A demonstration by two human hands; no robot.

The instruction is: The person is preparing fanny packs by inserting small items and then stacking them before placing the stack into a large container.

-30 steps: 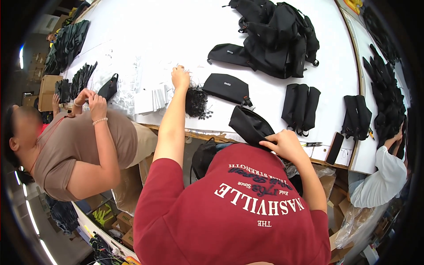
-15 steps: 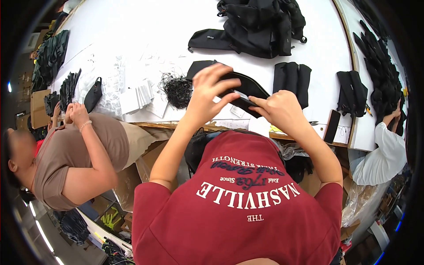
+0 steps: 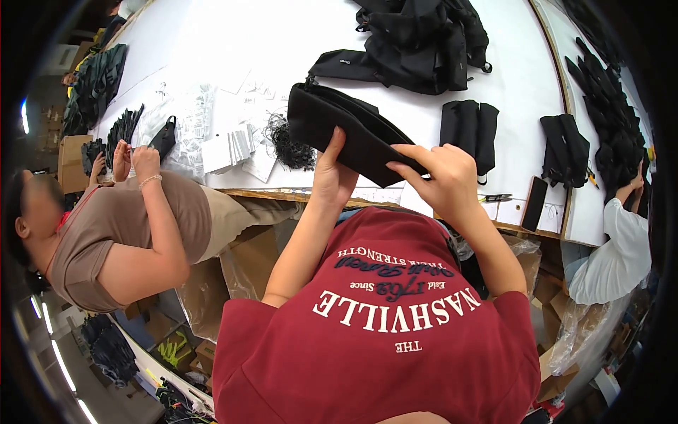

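Note:
A long black zip pouch point(image 3: 346, 134) is held up over the table's near edge, tilted down to the right, its top opening parted. My left hand point(image 3: 333, 177) grips it from below, thumb on the near face and the other fingers hidden behind. My right hand point(image 3: 446, 178) pinches the right end by the opening, thumb and forefinger on the fabric. What lies inside the pouch cannot be seen. Just left of it on the table sits a tangle of thin black cords point(image 3: 291, 141).
A heap of black pouches point(image 3: 417, 49) lies at the back, with stacked black pouches point(image 3: 469, 134) to the right. Beside these are small scissors point(image 3: 497, 198) and a phone point(image 3: 534, 203). White cards point(image 3: 229, 150) lie left. Co-workers sit on both sides, one in a brown shirt point(image 3: 134, 240).
My left hand has come down from above the opening to hold the pouch from below. The pouch has been raised and turned, its near face now showing. A white slip at its opening is out of sight.

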